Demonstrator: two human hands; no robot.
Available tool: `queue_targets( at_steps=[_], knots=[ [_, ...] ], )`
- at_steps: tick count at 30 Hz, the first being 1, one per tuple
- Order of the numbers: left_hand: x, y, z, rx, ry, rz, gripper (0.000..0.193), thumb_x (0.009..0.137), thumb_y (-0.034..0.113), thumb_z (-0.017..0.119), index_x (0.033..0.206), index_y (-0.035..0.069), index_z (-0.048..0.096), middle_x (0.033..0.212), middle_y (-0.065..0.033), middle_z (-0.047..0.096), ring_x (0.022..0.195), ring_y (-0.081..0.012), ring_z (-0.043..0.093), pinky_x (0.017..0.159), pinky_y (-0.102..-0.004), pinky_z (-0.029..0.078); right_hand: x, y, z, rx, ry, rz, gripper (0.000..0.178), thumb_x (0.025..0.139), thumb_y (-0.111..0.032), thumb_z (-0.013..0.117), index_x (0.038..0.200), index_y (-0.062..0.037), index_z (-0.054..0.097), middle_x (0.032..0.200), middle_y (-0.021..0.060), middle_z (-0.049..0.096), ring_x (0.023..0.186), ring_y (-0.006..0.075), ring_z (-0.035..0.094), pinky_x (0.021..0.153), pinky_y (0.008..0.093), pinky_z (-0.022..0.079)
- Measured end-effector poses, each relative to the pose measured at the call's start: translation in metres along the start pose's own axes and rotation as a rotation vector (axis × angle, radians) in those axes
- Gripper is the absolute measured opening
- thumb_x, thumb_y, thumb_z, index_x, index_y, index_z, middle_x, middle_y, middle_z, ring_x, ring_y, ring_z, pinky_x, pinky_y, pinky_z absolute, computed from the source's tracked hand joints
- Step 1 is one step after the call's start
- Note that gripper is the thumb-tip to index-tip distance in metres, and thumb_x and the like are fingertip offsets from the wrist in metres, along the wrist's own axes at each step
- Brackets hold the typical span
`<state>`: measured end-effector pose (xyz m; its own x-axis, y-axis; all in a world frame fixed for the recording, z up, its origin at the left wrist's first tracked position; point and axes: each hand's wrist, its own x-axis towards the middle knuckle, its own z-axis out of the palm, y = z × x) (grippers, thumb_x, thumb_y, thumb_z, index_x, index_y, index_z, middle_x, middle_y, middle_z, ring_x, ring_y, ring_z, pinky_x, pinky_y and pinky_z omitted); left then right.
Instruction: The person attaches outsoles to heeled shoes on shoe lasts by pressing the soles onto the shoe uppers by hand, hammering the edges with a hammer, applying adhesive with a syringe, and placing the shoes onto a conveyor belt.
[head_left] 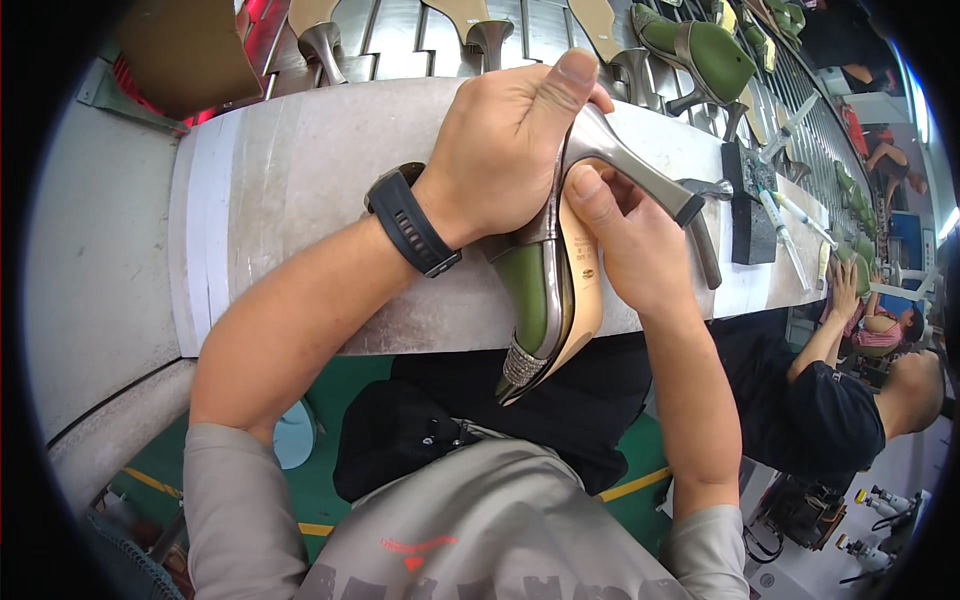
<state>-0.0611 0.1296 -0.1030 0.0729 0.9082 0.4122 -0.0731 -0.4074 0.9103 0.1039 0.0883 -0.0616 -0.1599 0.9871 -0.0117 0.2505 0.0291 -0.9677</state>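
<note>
Both my hands hold a green high-heeled shoe (528, 290) over the bench edge, its toe pointing down toward me. It has a metallic silver-grey heel (635, 170), a tan sole (583, 290) turned to the right and a glittering band near the toe. My left hand (505, 150), with a black watch on its wrist, wraps around the back of the shoe. From the other side my right hand (635, 235) grips the sole under the arch, thumb on the tan surface. Its other fingers are partly hidden behind the heel. A hammer (705, 235) lies just right of this hand.
The pale padded bench (300, 180) spans the front. On its right stand a black block (748, 200) and several syringes (785, 240). Behind runs a metal slatted conveyor (390, 40) with soles, heels and green shoes (715, 60). A co-worker (830, 400) sits close on the right.
</note>
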Motion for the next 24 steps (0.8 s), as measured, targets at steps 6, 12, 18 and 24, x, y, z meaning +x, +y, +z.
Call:
queue_targets(
  at_steps=[6, 12, 18, 24],
  knots=[
    [-0.002, 0.002, -0.003, -0.018, 0.002, -0.084, 0.068, 0.115, 0.054, 0.039, 0.104, -0.001, 0.077, 0.090, -0.0059, 0.073, 0.083, -0.0108, 0.065, 0.077, -0.0265, 0.053, -0.012, -0.002, -0.027, 0.116, -0.402, 0.302, 0.087, 0.096, -0.041, 0.081, 0.156, 0.0078, 0.042, 0.137, 0.0130, 0.064, 0.125, 0.0194, 0.062, 0.109, 0.0368, 0.050],
    [-0.002, 0.002, -0.002, 0.045, 0.063, -0.019, 0.067, 0.114, 0.055, 0.042, 0.101, 0.000, 0.078, 0.083, -0.0057, 0.071, 0.076, -0.0099, 0.060, 0.072, -0.0270, 0.050, -0.014, -0.011, -0.014, 0.131, -0.387, 0.332, 0.075, 0.096, -0.035, 0.082, 0.149, 0.0074, 0.050, 0.130, 0.0103, 0.067, 0.118, 0.0163, 0.064, 0.104, 0.0339, 0.053],
    [-0.004, 0.015, -0.005, 0.123, 0.027, -0.092, 0.069, 0.114, 0.057, 0.042, 0.099, 0.001, 0.080, 0.077, -0.0055, 0.068, 0.072, -0.0101, 0.057, 0.067, -0.0284, 0.047, -0.012, -0.014, 0.001, 0.116, -0.173, 0.317, 0.042, 0.097, -0.022, 0.081, 0.124, 0.0060, 0.066, 0.106, 0.0055, 0.073, 0.094, 0.0102, 0.068, 0.084, 0.0265, 0.058],
    [-0.004, 0.001, -0.010, 0.067, 0.027, -0.004, 0.071, 0.114, 0.057, 0.039, 0.101, 0.000, 0.079, 0.081, -0.0051, 0.071, 0.076, -0.0098, 0.060, 0.071, -0.0271, 0.050, -0.010, -0.008, 0.005, 0.046, -0.093, 0.248, 0.039, 0.099, -0.025, 0.078, 0.124, 0.0051, 0.070, 0.111, 0.0088, 0.074, 0.095, 0.0117, 0.069, 0.083, 0.0278, 0.058]
  ],
)
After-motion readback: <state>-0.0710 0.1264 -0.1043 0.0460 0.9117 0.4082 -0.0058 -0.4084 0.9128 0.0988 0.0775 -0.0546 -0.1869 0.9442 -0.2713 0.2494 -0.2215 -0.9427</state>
